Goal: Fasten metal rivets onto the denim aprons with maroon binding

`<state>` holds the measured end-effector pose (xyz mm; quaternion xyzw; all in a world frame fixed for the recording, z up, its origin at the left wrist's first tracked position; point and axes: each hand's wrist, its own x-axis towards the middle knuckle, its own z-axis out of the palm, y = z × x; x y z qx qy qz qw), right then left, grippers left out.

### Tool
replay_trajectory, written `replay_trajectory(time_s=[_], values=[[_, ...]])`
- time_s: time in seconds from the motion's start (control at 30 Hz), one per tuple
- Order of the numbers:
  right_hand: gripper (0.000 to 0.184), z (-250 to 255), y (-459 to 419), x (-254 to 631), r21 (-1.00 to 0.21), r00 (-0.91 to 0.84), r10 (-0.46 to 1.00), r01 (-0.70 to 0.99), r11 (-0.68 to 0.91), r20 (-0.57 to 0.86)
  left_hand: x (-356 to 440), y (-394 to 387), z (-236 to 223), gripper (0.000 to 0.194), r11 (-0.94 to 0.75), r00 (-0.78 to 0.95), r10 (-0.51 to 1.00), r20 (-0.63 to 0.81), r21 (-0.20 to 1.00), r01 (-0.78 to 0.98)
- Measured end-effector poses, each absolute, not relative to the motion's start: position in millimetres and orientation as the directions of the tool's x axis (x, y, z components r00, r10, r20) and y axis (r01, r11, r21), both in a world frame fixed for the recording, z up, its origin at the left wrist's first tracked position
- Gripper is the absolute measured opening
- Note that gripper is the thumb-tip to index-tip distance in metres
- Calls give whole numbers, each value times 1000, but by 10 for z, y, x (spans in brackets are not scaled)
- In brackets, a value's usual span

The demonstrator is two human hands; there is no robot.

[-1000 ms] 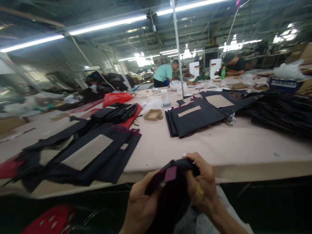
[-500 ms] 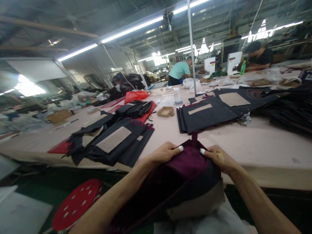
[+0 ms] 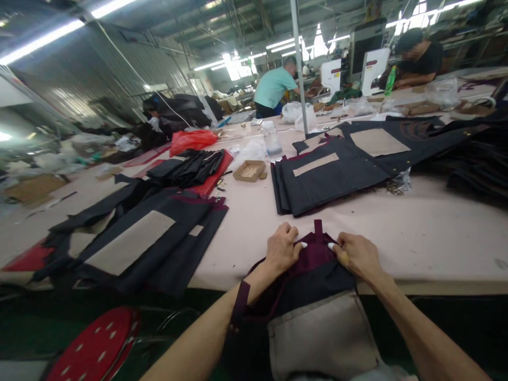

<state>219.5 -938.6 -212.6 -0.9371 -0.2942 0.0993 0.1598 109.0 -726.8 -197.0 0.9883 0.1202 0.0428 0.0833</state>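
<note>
Between my hands is a dark fabric piece (image 3: 313,288) with maroon edging, a short maroon strap at its top and a beige patch pocket (image 3: 323,338). My left hand (image 3: 283,246) pinches the maroon top edge on one side of the strap. On the other side my right hand (image 3: 355,254) grips the same edge. Both thumbs have white tips. The top part rests at the table's front edge, while the pocket hangs down toward me. A second maroon strap (image 3: 241,300) lies by my left forearm.
Dark fabric pieces with beige patches lie in stacks at left (image 3: 130,241) and ahead (image 3: 329,177). A small box of bits (image 3: 249,171) and a clear bottle (image 3: 272,140) stand between. A metal pole (image 3: 299,69) rises behind. A red stool (image 3: 93,344) is lower left. Two people work farther back.
The fabric piece has come down flatter, so its beige pocket now faces up and the opening has narrowed. Both hands still grip the top edge. My view has shifted right and tilted down.
</note>
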Motion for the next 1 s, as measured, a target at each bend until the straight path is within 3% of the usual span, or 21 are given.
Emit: replay_trajectory(time_s=[0.07, 0.13, 0.2, 0.27, 0.37, 0.47, 0.6, 0.7, 0.87, 1.0], values=[[26, -2189, -9341, 2274, -359, 819, 566, 502, -787, -94, 1107, -7251, -2042, 22, -972, 989, 14, 147, 234, -21], [24, -2232, -9286, 2342, -344, 825, 557, 499, -796, -92, 1133, -7257, -2119, 36, -919, 949, -217, 229, 280, -278], [21, -2252, -9227, 2409, -346, 823, 559, 498, -795, -102, 1167, -7271, -2192, 46, -867, 910, -318, 267, 308, -393], [18, -2261, -9180, 2496, -392, 804, 581, 498, -773, -125, 1203, -7272, -2244, 52, -861, 913, -317, 255, 327, -390], [17, -2261, -9169, 2727, -590, 694, 696, 488, -643, -185, 1240, -7230, -2265, 57, -865, 928, -309, 210, 343, -366], [20, -2233, -9213, 3135, -736, 637, 759, 449, -507, -134, 1246, -7170, -2247, 59, -869, 932, -306, 194, 344, -357], [19, -2169, -9195, 3816, -555, 759, 648, 565, -611, 58, 1239, -7121, -2235, 58, -879, 938, -301, 172, 331, -343], [26, -2135, -9068, 4221, -441, 664, 736, 705, -556, 132, 1238, -7103, -2242, 60, -884, 945, -286, 160, 336, -325], [30, -2114, -8888, 4611, -427, 605, 788, 746, -511, 113, 1239, -7073, -2267, 61, -873, 949, -254, 189, 377, -309], [30, -2217, -8916, 4755, -458, 553, 813, 779, -429, 179, 1242, -7036, -2301, 62, -867, 946, -256, 199, 387, -315]])
